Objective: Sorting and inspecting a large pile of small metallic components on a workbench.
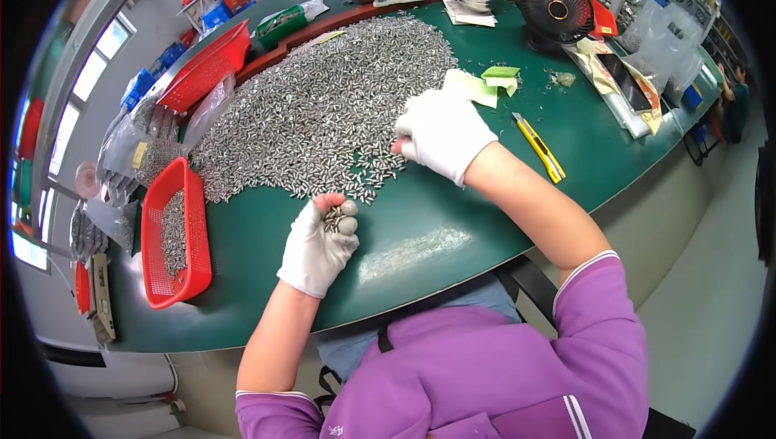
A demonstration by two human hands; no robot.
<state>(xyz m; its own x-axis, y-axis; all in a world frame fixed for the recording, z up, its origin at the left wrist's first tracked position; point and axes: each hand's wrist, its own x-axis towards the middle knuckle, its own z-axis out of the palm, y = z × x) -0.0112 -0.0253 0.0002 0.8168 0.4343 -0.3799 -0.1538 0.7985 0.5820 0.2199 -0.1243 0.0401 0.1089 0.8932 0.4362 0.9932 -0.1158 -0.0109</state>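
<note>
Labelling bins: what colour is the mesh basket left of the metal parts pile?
Red, all over. The basket shows best in the head view, the only one.

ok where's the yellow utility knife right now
In the head view the yellow utility knife lies on the green table, just right of the right hand.

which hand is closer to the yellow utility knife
Right. The right hand rests at the edge of the pile of small metal parts, just left of the yellow utility knife. The left hand, holding a few parts, is farther away, down-left of it.
</note>
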